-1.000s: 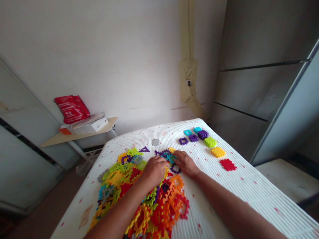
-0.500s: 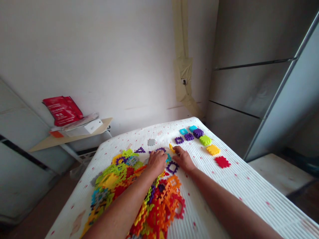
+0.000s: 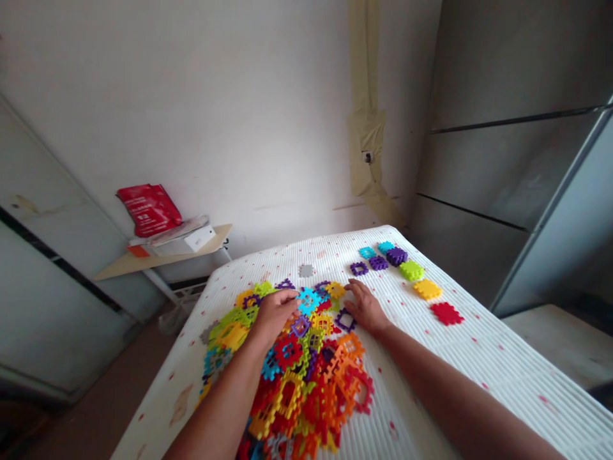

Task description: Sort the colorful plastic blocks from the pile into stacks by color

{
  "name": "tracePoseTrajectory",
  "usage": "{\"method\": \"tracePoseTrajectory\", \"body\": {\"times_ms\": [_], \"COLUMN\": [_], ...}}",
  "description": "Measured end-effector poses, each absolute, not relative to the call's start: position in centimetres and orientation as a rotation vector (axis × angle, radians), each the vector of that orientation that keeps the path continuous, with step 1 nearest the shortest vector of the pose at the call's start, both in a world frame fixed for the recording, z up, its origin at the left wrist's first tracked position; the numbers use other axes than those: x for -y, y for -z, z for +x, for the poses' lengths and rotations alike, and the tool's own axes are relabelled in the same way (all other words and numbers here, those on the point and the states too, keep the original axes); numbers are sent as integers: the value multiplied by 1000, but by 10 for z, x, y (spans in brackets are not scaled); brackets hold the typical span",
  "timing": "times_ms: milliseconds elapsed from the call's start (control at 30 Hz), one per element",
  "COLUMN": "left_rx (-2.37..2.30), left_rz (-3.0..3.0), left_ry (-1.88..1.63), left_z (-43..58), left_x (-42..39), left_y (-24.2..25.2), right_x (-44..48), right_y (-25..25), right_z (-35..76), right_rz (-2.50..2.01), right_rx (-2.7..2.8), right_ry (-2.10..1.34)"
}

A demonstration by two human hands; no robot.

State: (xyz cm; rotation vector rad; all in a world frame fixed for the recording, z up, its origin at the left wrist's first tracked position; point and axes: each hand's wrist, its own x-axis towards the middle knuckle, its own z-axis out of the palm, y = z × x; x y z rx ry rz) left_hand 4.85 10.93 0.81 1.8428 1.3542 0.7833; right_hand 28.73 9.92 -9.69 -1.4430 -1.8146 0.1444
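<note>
The table (image 3: 460, 377) is covered by a white, ribbed cloth (image 3: 268, 260) dotted with red, and a heap of toothed plastic pieces (image 3: 330, 390) is spread across its left half. A blue piece (image 3: 309, 301) is pinched at its left edge by the fingers of the left hand (image 3: 278, 312), above the heap's far end. The right hand's (image 3: 368, 308) fingers are held apart beside a yellow piece (image 3: 335, 290). Sorted stacks (image 3: 412, 271) are set along the right edge. Behind, a pale wall (image 3: 239, 128) is crossed by beige tape (image 3: 364, 83) around a socket (image 3: 367, 156).
</note>
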Motion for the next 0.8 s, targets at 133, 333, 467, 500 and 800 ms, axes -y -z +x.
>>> {"method": "tracePoseTrajectory", "body": {"times_ms": [133, 333, 467, 500, 800], "left_rx": [-1305, -1210, -1220, -1217, -1142], "left_rz": [1642, 1527, 1440, 1417, 1350], "left_ry": [-849, -927, -977, -992, -1005], "left_z": [30, 16, 13, 12, 17], "left_x": [-95, -87, -87, -88, -82], "left_y": [-2, -1, 5, 7, 14], "right_x": [-98, -87, -74, -71, -57], "right_y": [92, 75, 66, 62, 2], "right_z": [281, 258, 247, 246, 213], "right_rz": [-1574, -1625, -1555, -1556, -979], "right_rx": [1885, 2034, 2065, 2054, 2315], "right_ry": [-126, -180, -159, -130, -205]}}
